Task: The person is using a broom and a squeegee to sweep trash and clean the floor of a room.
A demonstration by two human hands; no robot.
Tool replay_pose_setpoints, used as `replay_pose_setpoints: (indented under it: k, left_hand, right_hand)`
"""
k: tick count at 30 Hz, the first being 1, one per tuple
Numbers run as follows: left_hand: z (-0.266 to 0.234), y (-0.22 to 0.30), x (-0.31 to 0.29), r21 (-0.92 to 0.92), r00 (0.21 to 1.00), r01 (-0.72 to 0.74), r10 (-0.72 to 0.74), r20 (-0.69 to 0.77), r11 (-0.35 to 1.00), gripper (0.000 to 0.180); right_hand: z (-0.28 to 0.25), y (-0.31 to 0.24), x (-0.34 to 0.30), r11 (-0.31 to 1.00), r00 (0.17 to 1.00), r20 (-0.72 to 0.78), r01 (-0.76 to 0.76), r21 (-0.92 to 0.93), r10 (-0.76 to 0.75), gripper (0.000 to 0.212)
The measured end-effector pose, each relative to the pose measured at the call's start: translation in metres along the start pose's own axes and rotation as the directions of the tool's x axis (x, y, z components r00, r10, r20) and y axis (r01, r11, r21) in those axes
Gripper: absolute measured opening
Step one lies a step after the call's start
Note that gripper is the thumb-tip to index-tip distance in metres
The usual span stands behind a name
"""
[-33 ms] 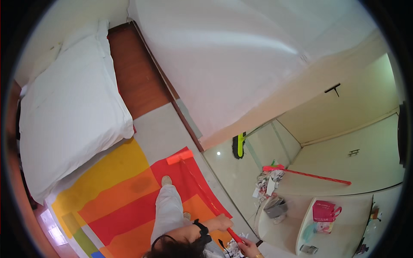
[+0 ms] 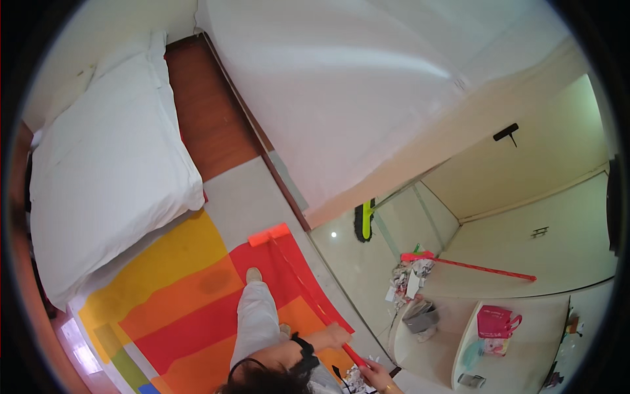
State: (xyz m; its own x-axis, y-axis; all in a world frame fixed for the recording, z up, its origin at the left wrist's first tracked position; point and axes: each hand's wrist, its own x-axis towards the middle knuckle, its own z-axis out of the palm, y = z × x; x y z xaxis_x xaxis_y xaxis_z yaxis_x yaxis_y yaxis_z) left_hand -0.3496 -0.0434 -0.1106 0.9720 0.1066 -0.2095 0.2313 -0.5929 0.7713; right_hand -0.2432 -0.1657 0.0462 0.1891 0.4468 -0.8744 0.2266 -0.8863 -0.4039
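Note:
Both my hands hold the long red handle of a broom. Its orange-red head (image 2: 269,235) lies on the red part of a patchwork-coloured rug (image 2: 177,328). My left hand (image 2: 338,335), its arm reaching in from the left with a black band, is closed round the handle partway up. My right hand (image 2: 377,377) grips it near its upper end, at the picture's lower edge. One beige shoe (image 2: 254,275) of mine stands on the rug close to the broom head.
A white-covered bed (image 2: 111,171) borders the rug. On the tiles are a green-and-black mop (image 2: 364,221) and a paper pile (image 2: 410,279) with another red-handled tool (image 2: 485,268). Curved shelves (image 2: 466,335) hold a red bag (image 2: 497,322). A large white surface (image 2: 354,85) fills the top.
The broom head has slid slightly left and away from me across the rug. Both hands have shifted a little left with the handle. The black T-shaped thing at upper right appears tilted differently.

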Motion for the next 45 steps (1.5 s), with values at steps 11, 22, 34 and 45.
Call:
replay_pose_setpoints:
  k: [11, 22, 34, 45]
  left_hand:
    - [0.061, -0.029, 0.003, 0.254, 0.968, 0.249, -0.250, -0.025, 0.935, 0.014]
    - [0.129, 0.123, 0.027, 0.068, 0.982, -0.029, 0.015, 0.187, 0.997, 0.026]
    - [0.098, 0.025, -0.100, -0.034, 0.840, 0.235, -0.220, -0.495, 0.971, 0.026]
    - [0.075, 0.019, -0.219, -0.266, 0.673, 0.180, -0.316, -0.669, 0.947, 0.029]
  right_hand:
    - [0.027, 0.059, 0.061, 0.955, 0.994, 0.109, -0.014, 0.295, -0.019, 0.036]
    - [-0.007, 0.173, -0.076, 0.997, 0.994, -0.112, -0.012, 0.073, 0.020, 0.030]
    - [0.076, 0.058, -0.037, 0.924, 0.934, 0.145, 0.349, -0.158, -0.328, 0.040]
    - [0.178, -0.047, -0.066, 0.984, 0.800, 0.597, 0.141, -0.105, -0.051, 0.030]
